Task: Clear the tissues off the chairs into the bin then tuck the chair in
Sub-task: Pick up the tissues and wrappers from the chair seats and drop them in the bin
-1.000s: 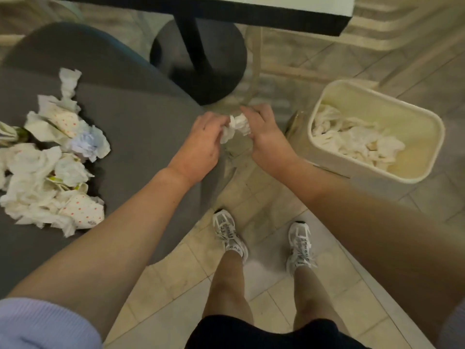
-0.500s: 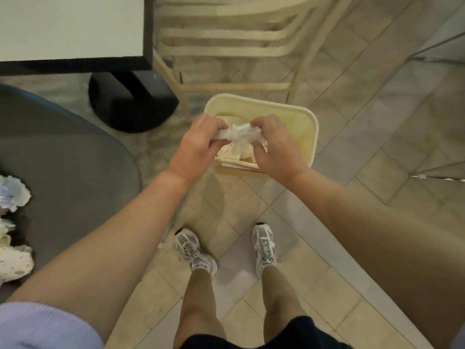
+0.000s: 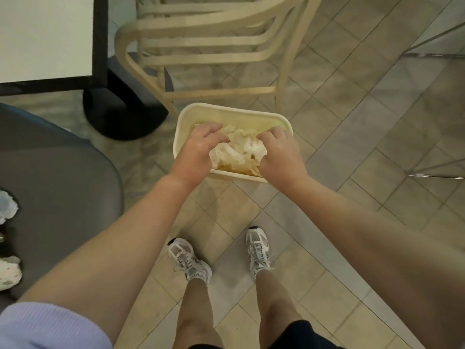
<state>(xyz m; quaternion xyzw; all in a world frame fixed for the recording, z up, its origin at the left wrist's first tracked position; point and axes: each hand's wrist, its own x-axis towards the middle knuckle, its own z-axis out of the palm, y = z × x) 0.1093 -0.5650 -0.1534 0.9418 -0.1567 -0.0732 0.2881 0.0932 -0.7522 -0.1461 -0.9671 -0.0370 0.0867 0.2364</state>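
My left hand [image 3: 198, 147] and my right hand [image 3: 280, 153] hover apart over the cream bin [image 3: 227, 108] on the floor, fingers loosened and holding nothing. Between them, crumpled white tissues [image 3: 239, 149] lie inside the bin. The grey chair seat [image 3: 55, 177] is at the left. Two crumpled tissues show at its left edge, one bluish-white [image 3: 8, 207] and one spotted [image 3: 8, 274]; the rest of the seat is out of frame.
A beige slatted chair [image 3: 214, 44] stands just behind the bin. The white table [image 3: 45, 36] with its black base [image 3: 120, 117] is at the upper left. My feet [image 3: 191, 260] stand on the tiled floor in front of the bin.
Both hands carried a tissue from beside the grey chair to the bin, then moved apart and let it go into the bin. The view swung right, away from the seat.
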